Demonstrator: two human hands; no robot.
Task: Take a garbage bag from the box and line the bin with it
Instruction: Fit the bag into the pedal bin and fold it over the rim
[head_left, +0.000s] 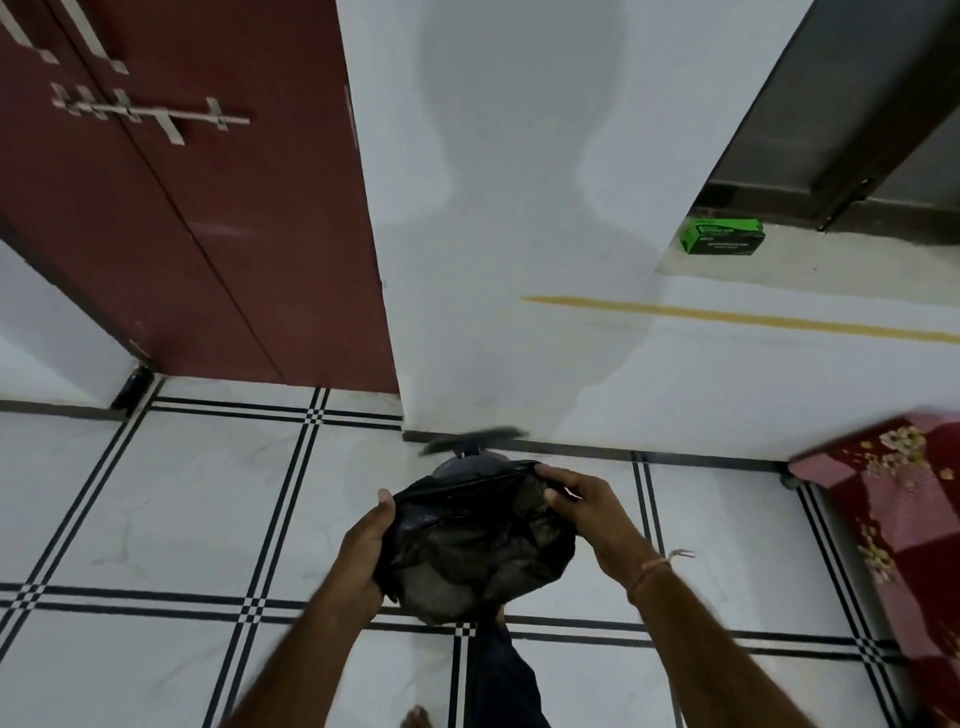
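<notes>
A white tiled floor crossed by paired black lines fills the lower half of the view, meeting a white wall that runs up the middle. To the left of the wall stands a dark red door with a metal latch across its panels. At the right edge, a red and pink floral cloth covers the corner of some furniture, and above it a recessed ledge opens in the wall. Low in the centre, both forearms reach forward to the black garbage bag, which is spread over the mouth of a small bin standing on the floor close to the base of the wall; only a grey sliver of the bin shows at the far side, with a blurred dark piece just above it. The left hand is closed on the bag's left edge, thumb on top of the plastic. The right hand pinches the bag's upper right rim, fingers curled over the film, with a thin thread band tied at that wrist. A dark trouser leg and bare toes show beneath the bag. The green box sits on the ledge, well apart from the bin and up to its right.
</notes>
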